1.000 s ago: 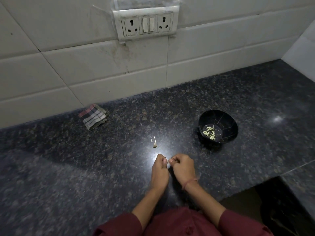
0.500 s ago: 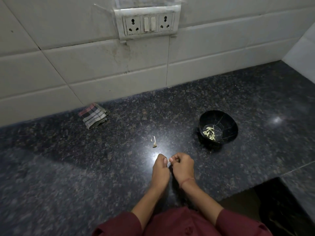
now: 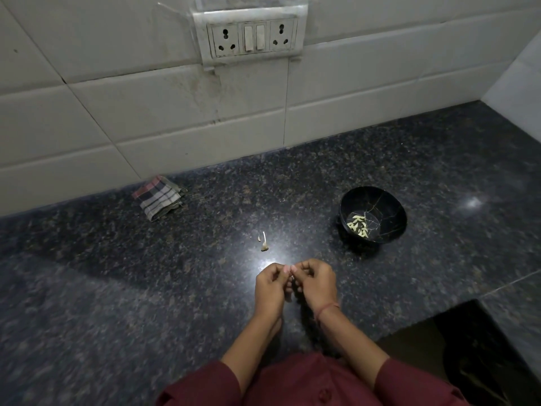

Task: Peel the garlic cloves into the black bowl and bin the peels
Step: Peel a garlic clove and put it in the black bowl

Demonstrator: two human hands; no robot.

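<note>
A: Status, big to small?

B: A dark speckled stone surface [image 3: 117,288] is seen across the lower frame. A white tiled wall [image 3: 117,112] is set behind it. A double socket panel [image 3: 253,38] is mounted on the wall, top centre.

A: Person?

B: Maroon sleeves [image 3: 202,385] are seen at the bottom edge. Both bare forearms are stretched forward over the surface.

A: Bowl?

B: The black bowl [image 3: 389,209] is stood upright on the surface, right of centre, well apart from the hands. Thin pale lines are seen on its inside.

A: Other clutter?

B: A folded checked cloth [image 3: 159,197] is laid at the left, at the foot of the wall, well apart from the bowl.

A: Hands?

B: The left hand [image 3: 270,290] and right hand [image 3: 317,284] are held together over the near middle of the surface, beside a bright reflection. Contact with the surface cannot be told. The fingers of both are curled in narrow, with the tips met. A thread is worn on the right wrist.

A: Task items?

B: Peeled cloves [image 3: 358,225] are heaped at the bottom of the bowl. Peel scraps [image 3: 264,243] are scattered on the surface just beyond the hands, left of the bowl. A garlic clove [image 3: 291,277] is pinched between the fingertips of both hands. Only a small pale bit is shown; the rest is hidden by the fingers.
</note>
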